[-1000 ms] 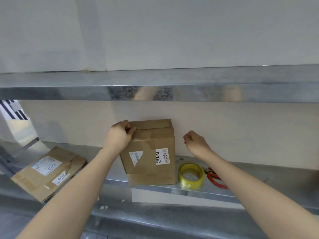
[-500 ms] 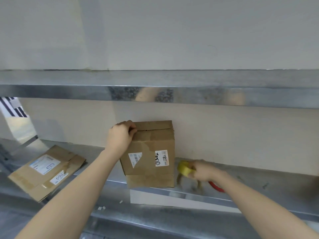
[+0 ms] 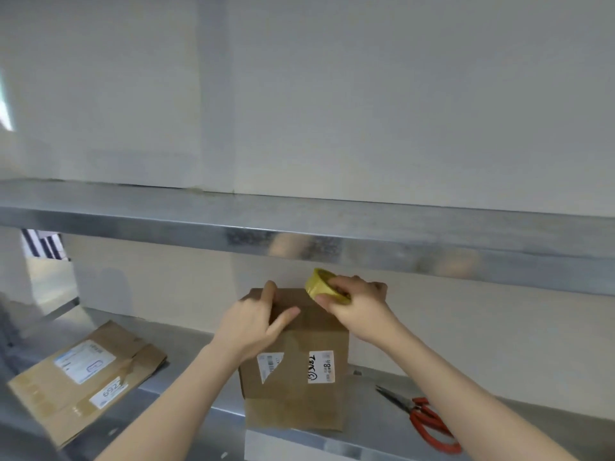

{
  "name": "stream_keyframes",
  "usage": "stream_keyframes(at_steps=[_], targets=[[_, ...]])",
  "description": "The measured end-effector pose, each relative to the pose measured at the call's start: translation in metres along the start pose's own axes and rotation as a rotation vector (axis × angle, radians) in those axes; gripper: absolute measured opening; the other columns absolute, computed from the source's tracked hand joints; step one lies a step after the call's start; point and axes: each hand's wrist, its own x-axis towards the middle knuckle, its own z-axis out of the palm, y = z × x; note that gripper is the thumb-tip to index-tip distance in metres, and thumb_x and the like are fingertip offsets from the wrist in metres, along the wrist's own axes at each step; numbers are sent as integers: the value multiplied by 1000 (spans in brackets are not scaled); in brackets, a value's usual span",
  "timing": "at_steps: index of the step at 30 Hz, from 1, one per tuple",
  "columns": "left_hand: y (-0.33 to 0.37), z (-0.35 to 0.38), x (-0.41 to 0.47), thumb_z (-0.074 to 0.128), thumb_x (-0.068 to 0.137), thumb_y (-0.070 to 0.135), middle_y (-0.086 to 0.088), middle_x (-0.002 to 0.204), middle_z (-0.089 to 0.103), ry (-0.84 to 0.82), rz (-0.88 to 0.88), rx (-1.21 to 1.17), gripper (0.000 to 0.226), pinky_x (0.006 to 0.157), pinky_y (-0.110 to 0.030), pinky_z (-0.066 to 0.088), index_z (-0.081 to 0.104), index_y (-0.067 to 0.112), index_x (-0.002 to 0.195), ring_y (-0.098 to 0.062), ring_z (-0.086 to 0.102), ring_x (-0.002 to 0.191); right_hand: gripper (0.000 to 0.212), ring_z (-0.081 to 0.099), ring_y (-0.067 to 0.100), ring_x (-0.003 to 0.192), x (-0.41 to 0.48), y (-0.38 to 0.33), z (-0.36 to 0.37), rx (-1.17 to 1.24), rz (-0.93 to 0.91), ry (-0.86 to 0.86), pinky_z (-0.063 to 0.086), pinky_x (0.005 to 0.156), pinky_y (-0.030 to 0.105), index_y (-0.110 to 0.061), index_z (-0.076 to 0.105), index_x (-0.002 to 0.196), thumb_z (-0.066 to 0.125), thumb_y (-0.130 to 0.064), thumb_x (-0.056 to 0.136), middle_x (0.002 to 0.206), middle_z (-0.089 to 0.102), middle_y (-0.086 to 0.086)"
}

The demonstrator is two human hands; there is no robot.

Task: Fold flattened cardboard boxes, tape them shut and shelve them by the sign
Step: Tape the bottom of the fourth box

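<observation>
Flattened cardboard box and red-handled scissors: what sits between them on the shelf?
Head view: the upright brown cardboard box, left hand on its top, right hand holding a yellow tape roll there.

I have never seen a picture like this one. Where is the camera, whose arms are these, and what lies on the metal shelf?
There is no machine here. A person wears a camera on the head, so you look forward and down along their two arms. The left hand presses on the top of an upright cardboard box. The right hand holds a yellow tape roll over the box's top right corner. The box stands on a metal shelf. Left of it lies a flattened box; right of it lie red-handled scissors.
</observation>
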Motion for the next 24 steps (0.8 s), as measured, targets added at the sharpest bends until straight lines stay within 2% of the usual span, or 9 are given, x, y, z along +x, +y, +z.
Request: stream_keyframes(at_steps=[2,4,9,12,14,17,20,22,24], targets=[[-3,1,1,-3,68,90,-2,84,64,13,5,-7,83,60,-35,48,35,22,98,-27,63,75,17,39,10,84,5,-11,12,-26,-33,-19,19,81,32,-38,60,96,53,-52,91,73,46,-14],[-5,1,4,-9,67,90,-1,88,66,38,25,25,92,60,-34,48,40,20,102,-27,64,78,11,38,10,84,10,-17,18,-54,-76,-45,18,79,33,-40,56,88,53,-50,91,71,45,-14],[-4,-13,9,-19,65,85,0,82,67,-7,93,132,100,58,-31,39,44,19,107,-29,65,75,25,34,2,78,21,-17,22,-57,-88,-84,21,82,34,-25,65,89,50,-44,94,70,47,-12],[-7,-15,16,0,89,72,-1,54,59,8,149,200,71,41,-26,38,45,18,98,-27,58,45,28,38,5,88,25,-19,24,-87,-105,-104,19,83,34,-27,65,98,41,-42,99,79,55,-12],[-11,-13,19,8,97,63,2,44,52,-24,147,217,55,33,-24,36,42,20,96,-24,50,33,30,40,10,99,26,-18,27,-157,-135,-98,14,84,34,-31,61,106,33,-39,102,92,61,-11],[-13,-11,20,8,97,58,0,54,59,23,173,119,43,44,-29,42,34,24,101,-33,56,46,32,39,8,108,27,-13,28,-213,-134,-99,8,88,34,-40,55,120,28,-39,103,106,61,-14],[-13,-3,19,9,91,54,-6,71,64,104,208,60,34,58,-34,46,28,29,105,-39,59,61,31,38,8,104,29,-13,29,-175,-106,-104,13,90,36,-42,57,118,31,-43,102,95,57,-16],[-7,-3,22,14,93,49,-4,67,63,93,179,71,32,54,-33,46,31,27,107,-38,58,56,27,37,8,98,31,-16,29,-138,-88,-89,17,88,36,-41,59,112,34,-44,101,88,55,-16],[-3,-5,26,23,94,42,-3,58,58,66,168,94,27,44,-31,43,37,24,108,-34,53,45,27,44,9,102,35,-17,29,-103,-72,-98,22,91,37,-39,61,111,38,-48,100,97,63,-13]])
